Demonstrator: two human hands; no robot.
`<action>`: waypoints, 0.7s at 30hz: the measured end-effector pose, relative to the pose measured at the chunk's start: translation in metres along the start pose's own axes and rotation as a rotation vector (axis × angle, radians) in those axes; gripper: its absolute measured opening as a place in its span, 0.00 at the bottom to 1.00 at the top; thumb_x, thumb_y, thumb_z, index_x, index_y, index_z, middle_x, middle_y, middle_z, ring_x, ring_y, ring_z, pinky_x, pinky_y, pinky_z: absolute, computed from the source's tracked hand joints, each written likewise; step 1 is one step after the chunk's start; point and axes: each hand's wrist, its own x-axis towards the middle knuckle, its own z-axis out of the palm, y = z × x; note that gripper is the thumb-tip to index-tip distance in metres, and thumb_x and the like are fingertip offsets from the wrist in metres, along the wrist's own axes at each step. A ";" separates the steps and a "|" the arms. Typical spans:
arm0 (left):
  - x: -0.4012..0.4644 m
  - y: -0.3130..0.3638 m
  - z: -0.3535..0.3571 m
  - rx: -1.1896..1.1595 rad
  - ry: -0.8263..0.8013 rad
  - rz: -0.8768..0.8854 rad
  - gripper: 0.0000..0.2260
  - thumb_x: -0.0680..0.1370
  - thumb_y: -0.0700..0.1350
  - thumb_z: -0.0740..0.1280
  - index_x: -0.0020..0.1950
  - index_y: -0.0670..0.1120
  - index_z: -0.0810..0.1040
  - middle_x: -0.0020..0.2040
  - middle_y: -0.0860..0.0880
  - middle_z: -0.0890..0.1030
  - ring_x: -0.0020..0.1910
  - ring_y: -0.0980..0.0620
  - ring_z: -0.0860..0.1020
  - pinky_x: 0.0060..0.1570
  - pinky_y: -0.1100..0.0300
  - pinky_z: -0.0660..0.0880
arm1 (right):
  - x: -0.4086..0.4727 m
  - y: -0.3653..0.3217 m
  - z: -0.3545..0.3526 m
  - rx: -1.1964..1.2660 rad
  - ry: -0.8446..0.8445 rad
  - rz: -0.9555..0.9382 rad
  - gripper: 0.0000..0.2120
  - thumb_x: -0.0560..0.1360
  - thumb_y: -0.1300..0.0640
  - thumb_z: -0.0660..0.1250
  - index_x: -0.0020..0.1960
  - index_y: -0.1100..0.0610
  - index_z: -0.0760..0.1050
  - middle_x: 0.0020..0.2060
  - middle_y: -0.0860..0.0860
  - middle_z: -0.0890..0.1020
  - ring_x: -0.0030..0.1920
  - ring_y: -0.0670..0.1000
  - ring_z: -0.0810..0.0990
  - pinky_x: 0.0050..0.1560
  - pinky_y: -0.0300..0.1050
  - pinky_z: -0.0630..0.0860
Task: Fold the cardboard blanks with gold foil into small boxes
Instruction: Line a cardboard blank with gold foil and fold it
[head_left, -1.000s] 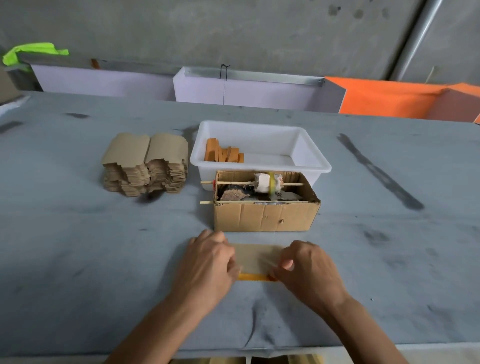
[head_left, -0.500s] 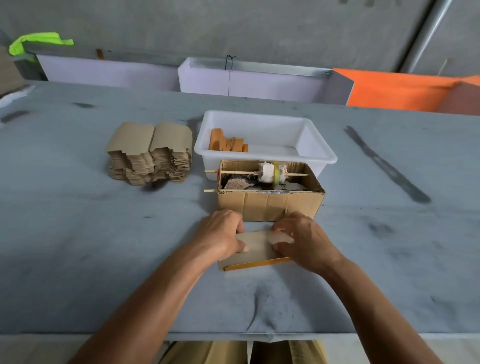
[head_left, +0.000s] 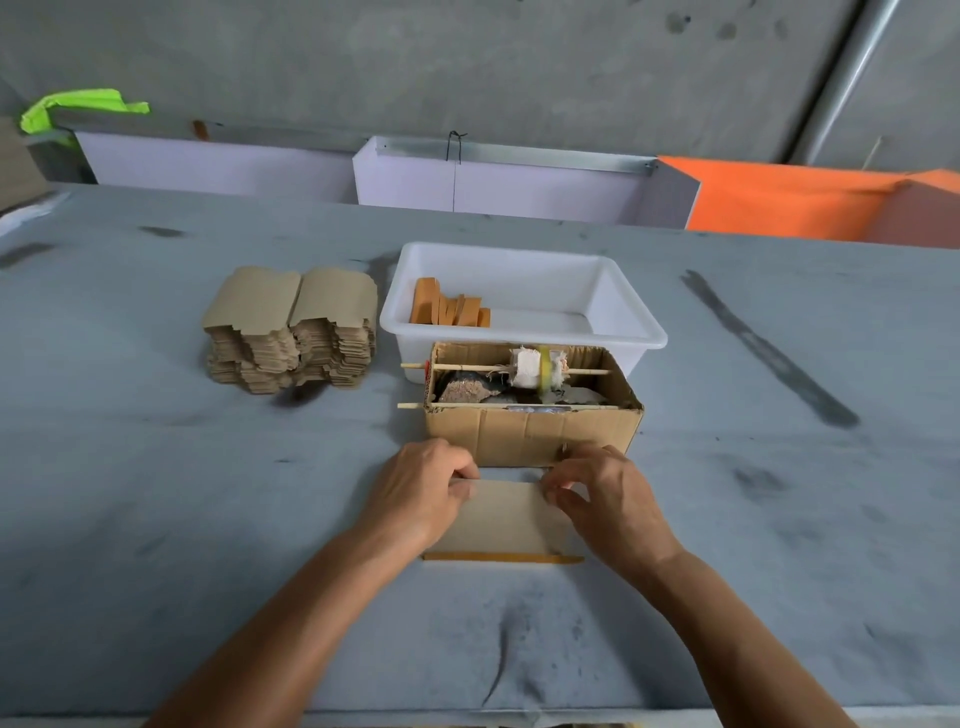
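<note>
No legible text, label, brand or number on anything here.

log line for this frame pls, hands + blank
stage: folding | left hand: grips blank's left end | right hand: pinches right end | blank: flat on table, gold edge nearest person | stack of blanks: untouched

A grey, scuffed tabletop (head_left: 156, 493) filled the view. Behind it rose a bare concrete wall (head_left: 467, 67). A metal pipe (head_left: 852, 73) slanted at 1 o'clock; pale panels (head_left: 498, 187) and an orange panel (head_left: 779, 202) lined the far edge.
</note>
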 end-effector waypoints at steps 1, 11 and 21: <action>0.000 0.000 0.001 -0.001 0.014 0.004 0.05 0.76 0.44 0.68 0.49 0.48 0.83 0.47 0.51 0.80 0.48 0.51 0.78 0.44 0.63 0.67 | 0.000 0.000 0.000 0.006 -0.003 -0.003 0.06 0.74 0.63 0.69 0.46 0.56 0.84 0.48 0.51 0.81 0.52 0.53 0.76 0.52 0.43 0.72; 0.000 -0.005 0.001 -0.018 0.046 0.089 0.03 0.73 0.42 0.71 0.45 0.47 0.84 0.43 0.52 0.80 0.43 0.52 0.78 0.40 0.65 0.67 | -0.001 0.001 0.000 0.075 0.021 -0.110 0.06 0.71 0.68 0.68 0.41 0.61 0.83 0.41 0.54 0.80 0.46 0.52 0.76 0.45 0.38 0.70; -0.008 -0.006 -0.005 0.036 0.046 0.331 0.05 0.73 0.34 0.69 0.42 0.41 0.84 0.39 0.45 0.80 0.44 0.45 0.76 0.42 0.54 0.73 | -0.001 -0.004 -0.001 0.042 0.007 -0.232 0.08 0.72 0.69 0.67 0.43 0.61 0.83 0.41 0.56 0.82 0.45 0.55 0.78 0.45 0.49 0.76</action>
